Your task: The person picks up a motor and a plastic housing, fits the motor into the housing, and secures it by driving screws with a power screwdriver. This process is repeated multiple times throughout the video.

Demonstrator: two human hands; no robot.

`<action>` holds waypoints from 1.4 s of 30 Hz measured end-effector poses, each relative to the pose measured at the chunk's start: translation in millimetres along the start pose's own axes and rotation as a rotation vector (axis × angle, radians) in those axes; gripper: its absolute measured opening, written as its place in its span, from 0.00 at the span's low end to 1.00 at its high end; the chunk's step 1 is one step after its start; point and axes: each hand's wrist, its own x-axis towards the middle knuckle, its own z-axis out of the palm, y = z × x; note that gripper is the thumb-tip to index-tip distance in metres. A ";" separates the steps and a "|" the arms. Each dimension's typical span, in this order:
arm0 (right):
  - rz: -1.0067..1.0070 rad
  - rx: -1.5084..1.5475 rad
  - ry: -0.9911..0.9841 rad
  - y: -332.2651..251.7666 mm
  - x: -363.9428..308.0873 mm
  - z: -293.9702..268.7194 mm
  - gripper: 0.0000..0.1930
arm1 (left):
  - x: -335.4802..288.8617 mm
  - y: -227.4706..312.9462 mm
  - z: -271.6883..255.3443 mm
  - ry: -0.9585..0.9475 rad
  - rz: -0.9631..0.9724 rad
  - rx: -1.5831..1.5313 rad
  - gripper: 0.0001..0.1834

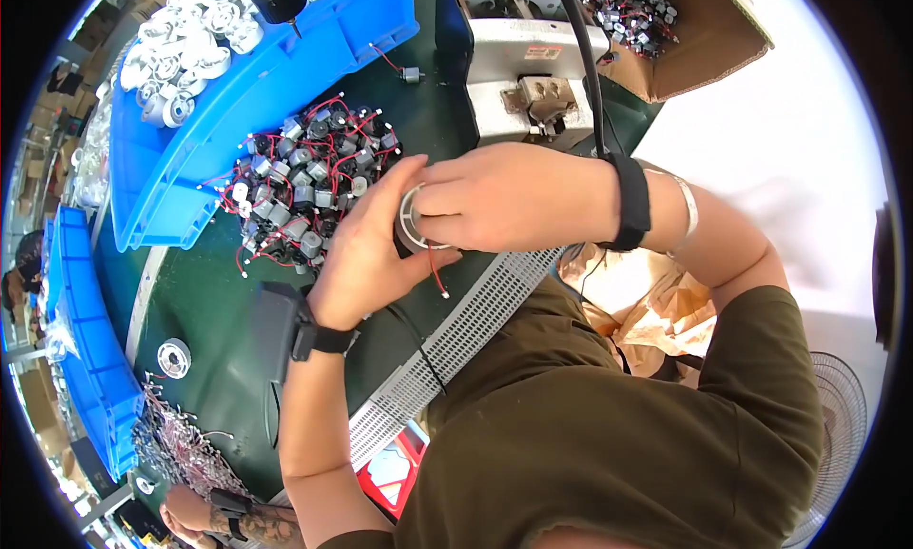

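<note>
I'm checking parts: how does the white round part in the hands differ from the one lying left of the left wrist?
The held white round part sits in the left hand with the right hand touching it; the loose white round part lies on the green work surface, untouched. Fingers partly cover the held white round part; the loose white round part shows its whole round face. Both have a white round rim.

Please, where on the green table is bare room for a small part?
Bare green tabletop lies between the white round part and the left wrist's black device, and between the lone motor and the metal machine. Crowded: the motor pile beside the left hand.
</note>
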 end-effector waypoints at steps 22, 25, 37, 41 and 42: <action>0.333 0.995 1.211 -22.9 16.3 -108.6 0.22 | -23.4 -10.3 36.9 0.410 0.340 0.328 0.20; 0.538 0.861 1.314 -12.0 -15.4 -82.1 0.25 | -23.7 -14.5 37.7 0.408 0.337 0.297 0.19; 0.610 0.772 1.302 12.4 -42.0 -58.2 0.25 | -29.1 -17.0 37.9 0.368 0.339 0.298 0.20; 0.637 0.735 1.263 10.5 -42.8 -58.8 0.25 | -28.8 -17.9 37.8 0.363 0.336 0.311 0.20; 0.639 0.738 1.261 8.9 -42.2 -58.4 0.25 | -28.6 -18.3 37.4 0.359 0.336 0.309 0.20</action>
